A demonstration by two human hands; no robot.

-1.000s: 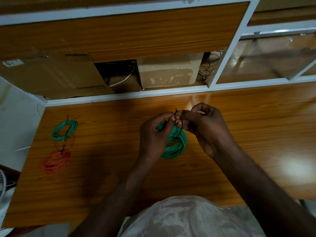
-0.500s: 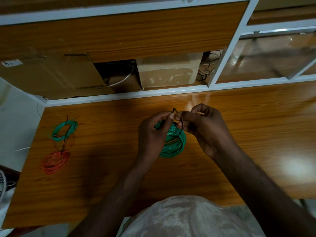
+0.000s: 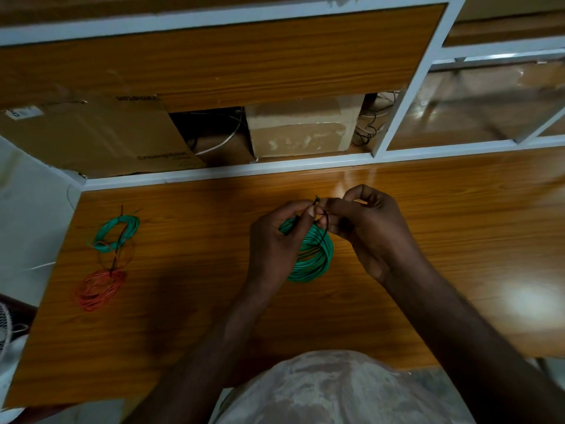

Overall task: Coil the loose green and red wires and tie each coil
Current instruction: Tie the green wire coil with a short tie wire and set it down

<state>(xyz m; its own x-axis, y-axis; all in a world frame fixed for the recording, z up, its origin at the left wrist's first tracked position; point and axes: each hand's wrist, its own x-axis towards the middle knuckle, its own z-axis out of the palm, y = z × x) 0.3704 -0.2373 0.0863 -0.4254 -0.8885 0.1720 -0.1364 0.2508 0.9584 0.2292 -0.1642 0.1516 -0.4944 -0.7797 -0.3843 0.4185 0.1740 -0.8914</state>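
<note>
While both hands (image 3: 321,231) pinch black tie (image 3: 326,221), green coil (image 3: 315,255) upright

A glossy wooden counter (image 3: 458,209) is backed by white-framed shelving (image 3: 406,96), where cardboard boxes (image 3: 301,127) are stored; dim light is reflected at right.

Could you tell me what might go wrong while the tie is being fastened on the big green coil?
1. Both hands, left hand and right hand, pinch the thin black tie at the top of the large green coil; if it slips, the loops could spring loose.
2. Most of the coil hangs unsupported below the fingers, so turns may sag or splay before the tie is tight.
</note>
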